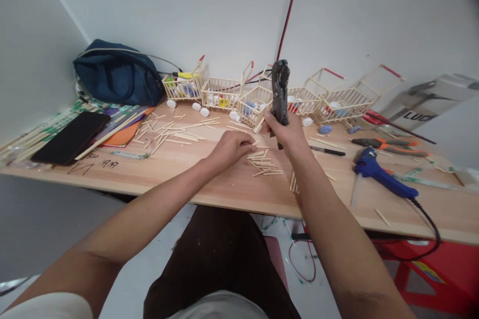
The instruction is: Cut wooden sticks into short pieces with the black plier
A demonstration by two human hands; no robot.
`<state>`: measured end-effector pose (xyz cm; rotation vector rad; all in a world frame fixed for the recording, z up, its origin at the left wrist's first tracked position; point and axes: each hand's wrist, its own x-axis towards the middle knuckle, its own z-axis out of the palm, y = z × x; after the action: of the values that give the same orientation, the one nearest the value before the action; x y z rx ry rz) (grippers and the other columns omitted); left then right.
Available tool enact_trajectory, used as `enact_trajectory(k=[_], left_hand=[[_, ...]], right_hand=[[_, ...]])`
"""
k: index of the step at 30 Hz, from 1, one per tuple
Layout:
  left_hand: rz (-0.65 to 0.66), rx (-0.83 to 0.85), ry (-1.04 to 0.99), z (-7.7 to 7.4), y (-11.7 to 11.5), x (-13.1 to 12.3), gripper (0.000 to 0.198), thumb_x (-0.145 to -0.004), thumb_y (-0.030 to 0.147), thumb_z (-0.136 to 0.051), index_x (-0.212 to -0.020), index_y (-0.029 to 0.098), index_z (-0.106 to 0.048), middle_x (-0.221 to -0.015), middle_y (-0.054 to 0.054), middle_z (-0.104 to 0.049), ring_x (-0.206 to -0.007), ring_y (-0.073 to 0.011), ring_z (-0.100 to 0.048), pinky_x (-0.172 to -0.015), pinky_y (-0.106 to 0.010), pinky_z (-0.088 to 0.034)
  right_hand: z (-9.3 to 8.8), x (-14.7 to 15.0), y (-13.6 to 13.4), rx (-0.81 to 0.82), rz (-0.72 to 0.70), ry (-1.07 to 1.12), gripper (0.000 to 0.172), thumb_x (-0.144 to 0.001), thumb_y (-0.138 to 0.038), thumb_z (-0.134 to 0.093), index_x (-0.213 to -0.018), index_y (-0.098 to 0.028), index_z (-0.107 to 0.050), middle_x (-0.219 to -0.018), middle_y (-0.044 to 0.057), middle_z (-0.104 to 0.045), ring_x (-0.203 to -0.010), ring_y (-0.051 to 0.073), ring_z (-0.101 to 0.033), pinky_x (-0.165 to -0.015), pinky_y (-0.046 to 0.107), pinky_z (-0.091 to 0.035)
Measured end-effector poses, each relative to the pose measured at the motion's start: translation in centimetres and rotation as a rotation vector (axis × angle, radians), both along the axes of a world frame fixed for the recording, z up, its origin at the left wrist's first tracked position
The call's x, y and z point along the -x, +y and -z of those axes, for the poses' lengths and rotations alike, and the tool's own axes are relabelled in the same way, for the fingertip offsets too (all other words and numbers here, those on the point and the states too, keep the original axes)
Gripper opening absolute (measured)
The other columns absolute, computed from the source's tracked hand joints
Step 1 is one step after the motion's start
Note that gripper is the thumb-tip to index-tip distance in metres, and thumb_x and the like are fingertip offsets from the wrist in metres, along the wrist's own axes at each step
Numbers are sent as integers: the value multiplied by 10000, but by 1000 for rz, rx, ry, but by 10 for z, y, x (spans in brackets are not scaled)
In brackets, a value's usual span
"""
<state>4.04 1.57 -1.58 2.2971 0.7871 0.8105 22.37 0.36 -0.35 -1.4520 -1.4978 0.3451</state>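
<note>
My right hand (pixel 287 132) is closed around the handles of dark pliers (pixel 280 90), held upright above the wooden table (pixel 209 179). My left hand (pixel 229 147) rests on the table with its fingers curled onto a small heap of short cut wooden sticks (pixel 264 162); what its fingertips pinch is hidden. Behind the hands stands a row of small carts built from sticks (pixel 258 99), some with coloured caps inside.
A blue glue gun (pixel 381 174) with a black cord and orange-handled pliers (pixel 389 145) lie at the right. A black pen (pixel 328 151) lies near my right wrist. At the left are a black phone (pixel 71 137), loose sticks (pixel 175 132) and a dark blue bag (pixel 118 72).
</note>
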Motion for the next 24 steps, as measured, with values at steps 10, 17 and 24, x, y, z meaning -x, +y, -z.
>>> enact_trajectory(k=[10, 17, 24], left_hand=[[17, -185, 114, 4, -1, -2, 176, -858, 282, -630, -811, 137, -719, -817, -66, -720, -769, -172, -631, -700, -250, -402], [25, -228, 149, 5, -1, -5, 144, -862, 246, -615, -888, 148, -716, -843, -62, -702, -797, -178, -620, -733, -269, -423], [188, -271, 52, 4, -9, -1, 100, -858, 154, -601, -841, 151, -699, -847, -56, -680, -837, -162, -603, -778, -267, -450]], right_hand=[[-3, 5, -3, -40, 30, 195, 347, -756, -533, -606, -745, -187, -585, -583, -10, -545, -548, 136, -499, -534, 266, -415], [-2, 4, 0, -62, 5, 217, 290, -771, -482, -599, -760, -193, -582, -586, -19, -536, -549, 130, -500, -541, 262, -417], [-4, 4, -1, -64, 43, 237, 291, -766, -480, -605, -759, -190, -579, -599, -15, -519, -554, 131, -489, -519, 260, -403]])
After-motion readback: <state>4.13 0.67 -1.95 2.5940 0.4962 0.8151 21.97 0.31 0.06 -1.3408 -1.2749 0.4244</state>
